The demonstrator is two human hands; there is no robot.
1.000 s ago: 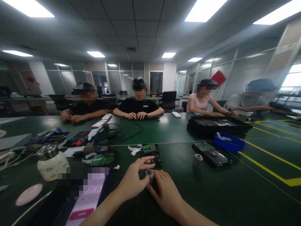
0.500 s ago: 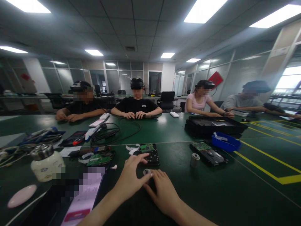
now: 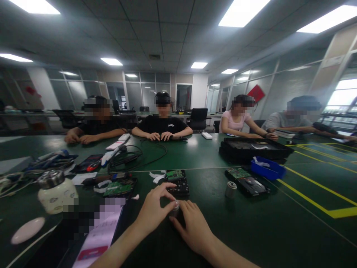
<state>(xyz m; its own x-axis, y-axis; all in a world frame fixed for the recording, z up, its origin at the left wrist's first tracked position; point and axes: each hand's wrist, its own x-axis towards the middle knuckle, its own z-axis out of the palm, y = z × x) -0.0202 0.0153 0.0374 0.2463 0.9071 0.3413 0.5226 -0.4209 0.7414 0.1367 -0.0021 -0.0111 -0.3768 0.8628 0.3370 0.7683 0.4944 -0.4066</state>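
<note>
A small shiny metal cylinder (image 3: 175,209) stands between my two hands on the green table. My right hand (image 3: 192,225) curls around its right and near sides, thumb in front and fingertips behind. My left hand (image 3: 156,203) has its thumb against the cylinder's upper left, while its other fingers stretch forward, apart from it. Just beyond the fingertips lies a black hard drive (image 3: 181,186) with a green circuit board (image 3: 175,175) and white strips (image 3: 157,176) beside it. A second metal cylinder (image 3: 231,190) stands upright to the right. My hands hide part of the first cylinder.
At right are another hard drive (image 3: 252,185), a blue bin (image 3: 267,169) and a black tray (image 3: 255,149). At left are a circuit board (image 3: 115,189), a cream jar (image 3: 57,193), a phone (image 3: 97,234) and tangled cables (image 3: 124,158). Several people sit across the table.
The cylinder between my hands has turned: its round end with a dark centre faced me before, and now its shiny side and top show. My hands have barely moved.
</note>
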